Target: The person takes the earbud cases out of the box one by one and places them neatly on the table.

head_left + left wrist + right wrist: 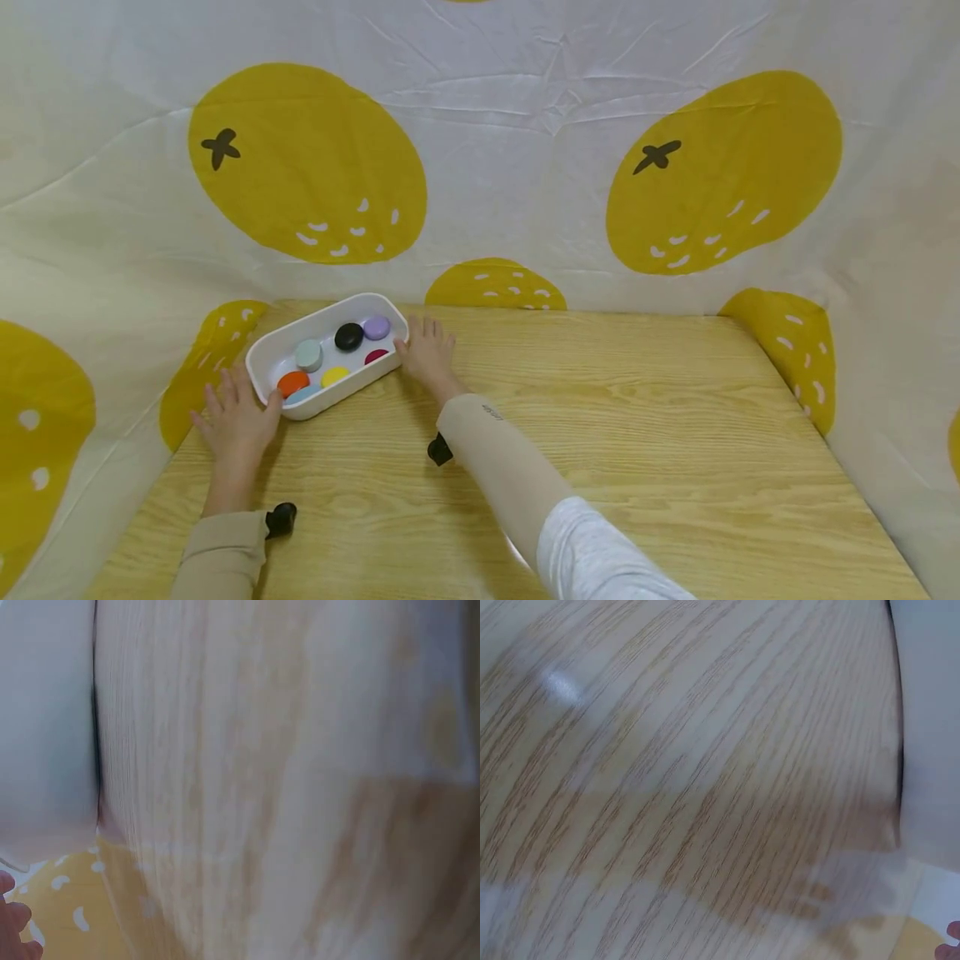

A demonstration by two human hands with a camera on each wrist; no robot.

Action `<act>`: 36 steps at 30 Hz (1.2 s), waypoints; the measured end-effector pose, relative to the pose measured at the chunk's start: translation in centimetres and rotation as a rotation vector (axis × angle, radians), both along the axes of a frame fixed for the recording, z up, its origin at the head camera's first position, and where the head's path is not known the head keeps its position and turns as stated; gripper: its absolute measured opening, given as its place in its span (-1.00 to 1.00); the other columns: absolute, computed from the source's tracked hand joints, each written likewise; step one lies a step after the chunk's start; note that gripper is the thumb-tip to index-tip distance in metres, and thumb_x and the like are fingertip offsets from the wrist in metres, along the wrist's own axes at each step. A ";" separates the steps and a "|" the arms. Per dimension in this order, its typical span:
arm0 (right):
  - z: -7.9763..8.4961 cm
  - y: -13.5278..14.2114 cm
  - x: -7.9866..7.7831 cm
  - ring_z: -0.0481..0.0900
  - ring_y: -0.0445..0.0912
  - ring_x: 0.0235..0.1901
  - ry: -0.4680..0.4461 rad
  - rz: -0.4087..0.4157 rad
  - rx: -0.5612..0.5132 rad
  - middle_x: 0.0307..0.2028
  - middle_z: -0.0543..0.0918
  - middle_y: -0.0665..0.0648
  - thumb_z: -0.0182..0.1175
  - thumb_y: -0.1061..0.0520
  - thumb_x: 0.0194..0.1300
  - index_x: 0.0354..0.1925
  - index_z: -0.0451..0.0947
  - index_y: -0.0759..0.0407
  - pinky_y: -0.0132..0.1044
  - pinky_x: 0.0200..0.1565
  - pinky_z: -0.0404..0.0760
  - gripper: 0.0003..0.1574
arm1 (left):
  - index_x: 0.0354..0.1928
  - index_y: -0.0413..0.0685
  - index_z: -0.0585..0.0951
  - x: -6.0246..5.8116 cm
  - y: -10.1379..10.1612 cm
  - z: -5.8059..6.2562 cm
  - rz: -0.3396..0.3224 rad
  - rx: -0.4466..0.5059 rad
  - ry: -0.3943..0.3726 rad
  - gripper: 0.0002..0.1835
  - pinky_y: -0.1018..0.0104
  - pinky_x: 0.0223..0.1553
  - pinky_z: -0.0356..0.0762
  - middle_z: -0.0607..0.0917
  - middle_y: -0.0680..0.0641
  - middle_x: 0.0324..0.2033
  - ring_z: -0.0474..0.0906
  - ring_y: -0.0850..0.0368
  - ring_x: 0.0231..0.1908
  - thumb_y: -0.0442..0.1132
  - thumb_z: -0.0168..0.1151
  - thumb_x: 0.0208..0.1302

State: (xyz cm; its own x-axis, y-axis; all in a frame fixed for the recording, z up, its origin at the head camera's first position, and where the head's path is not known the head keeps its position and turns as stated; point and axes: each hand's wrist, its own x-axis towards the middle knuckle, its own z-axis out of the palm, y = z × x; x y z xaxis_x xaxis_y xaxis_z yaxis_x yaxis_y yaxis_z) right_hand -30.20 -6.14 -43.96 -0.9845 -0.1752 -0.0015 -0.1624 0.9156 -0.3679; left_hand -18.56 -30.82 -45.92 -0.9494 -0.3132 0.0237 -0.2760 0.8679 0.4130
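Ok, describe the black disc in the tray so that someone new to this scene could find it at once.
On the wooden table, at its far left corner, a white tray sits between the left hand and the right hand. Inside, toward the far end, lies the black disc, beside the purple disc. It is the only black one among coloured discs.

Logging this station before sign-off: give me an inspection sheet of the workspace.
Surface: wooden table, pale grain, bare where visible.
Job's things: white tray at the far left, holding round pieces: black piece, purple piece, grey piece, orange piece, yellow, red and light blue.
Clutter: nothing seen.
Hands: left hand open at the tray's near-left end; right hand open at its right end.
Cables: nothing seen.
Surroundings: white cloth with yellow fruit print around the table.
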 end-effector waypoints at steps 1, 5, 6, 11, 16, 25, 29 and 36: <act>0.0 0.0 0.0 0.00 0.04 0.36 -0.007 0.001 0.005 0.37 0.09 0.14 -0.21 -0.23 0.37 0.39 0.00 -0.08 0.13 0.28 0.00 -0.29 | 0.38 -0.23 -0.37 0.0 0.0 0.0 -0.002 0.001 -0.011 -0.14 -0.44 0.10 -0.57 -0.37 -0.40 0.33 -0.56 -0.42 0.28 0.14 -0.28 0.32; -0.2 -0.2 0.0 -0.02 0.04 0.37 -0.035 -0.002 0.036 0.39 0.06 0.10 -0.25 -0.24 0.38 0.41 -0.05 -0.14 0.14 0.29 -0.03 -0.30 | 0.38 -0.20 -0.37 0.0 -0.1 0.1 -0.013 0.004 -0.036 -0.17 -0.45 0.09 -0.58 -0.38 -0.39 0.33 -0.58 -0.42 0.27 0.11 -0.29 0.33; -0.2 -0.2 -0.1 -0.03 0.04 0.37 -0.043 -0.003 0.041 0.39 0.05 0.10 -0.26 -0.24 0.38 0.41 -0.06 -0.15 0.14 0.29 -0.04 -0.30 | 0.38 -0.20 -0.37 0.0 -0.1 0.1 -0.016 0.004 -0.039 -0.18 -0.45 0.08 -0.59 -0.38 -0.39 0.33 -0.58 -0.43 0.27 0.09 -0.29 0.33; -0.1 0.0 -0.1 -0.07 0.04 0.38 -0.071 0.002 0.048 0.41 0.00 0.09 -0.26 -0.21 0.37 0.41 -0.08 -0.19 0.14 0.30 -0.10 -0.30 | 0.38 -0.21 -0.35 -0.3 0.1 0.3 -0.031 0.009 -0.052 -0.20 -0.45 0.08 -0.60 -0.40 -0.39 0.33 -0.58 -0.43 0.27 0.05 -0.30 0.33; -0.2 0.4 -0.2 -0.15 0.03 0.40 -0.099 0.018 0.035 0.42 -0.06 0.10 -0.22 -0.24 0.33 0.42 -0.12 -0.21 0.13 0.32 -0.22 -0.25 | 0.38 -0.22 -0.35 -0.5 0.1 0.4 -0.044 0.023 -0.066 -0.22 -0.44 0.09 -0.61 -0.42 -0.41 0.32 -0.59 -0.43 0.27 0.04 -0.34 0.32; -1.3 1.6 0.3 -0.21 0.04 0.40 -0.089 0.051 0.076 0.43 -0.17 0.13 -0.25 -0.37 0.25 0.43 -0.26 -0.24 0.15 0.30 -0.33 -0.12 | 0.38 -0.18 -0.38 -0.7 -0.2 0.8 -0.109 0.023 -0.112 -0.21 -0.43 0.08 -0.64 -0.47 -0.43 0.30 -0.62 -0.42 0.26 0.08 -0.33 0.35; -1.3 2.1 1.1 -0.18 0.07 0.40 -0.054 0.040 0.090 0.42 -0.13 0.17 -0.16 -0.34 0.23 0.43 -0.18 -0.13 0.16 0.30 -0.24 -0.08 | 0.39 -0.16 -0.36 -0.9 -0.2 1.0 -0.143 0.027 -0.131 -0.21 -0.41 0.08 -0.67 -0.49 -0.42 0.30 -0.64 -0.42 0.25 0.09 -0.32 0.35; -1.4 3.3 2.9 -0.22 0.08 0.40 -0.030 0.064 0.095 0.42 -0.15 0.19 -0.12 -0.35 0.19 0.44 -0.20 -0.02 0.18 0.30 -0.29 0.00 | 0.39 -0.11 -0.37 -0.8 -0.4 0.9 -0.218 0.040 -0.157 -0.23 -0.41 0.07 -0.68 -0.52 -0.40 0.29 -0.68 -0.41 0.24 0.10 -0.34 0.36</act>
State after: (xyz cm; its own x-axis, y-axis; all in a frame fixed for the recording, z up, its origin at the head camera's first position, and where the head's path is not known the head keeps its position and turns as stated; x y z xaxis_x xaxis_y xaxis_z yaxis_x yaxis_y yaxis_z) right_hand -27.31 -2.81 -45.36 -0.9706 -0.2351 -0.0509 -0.2115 0.9349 -0.2851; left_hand -19.36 -31.19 -45.02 -0.9856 -0.0982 -0.1376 -0.1474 0.8976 0.4154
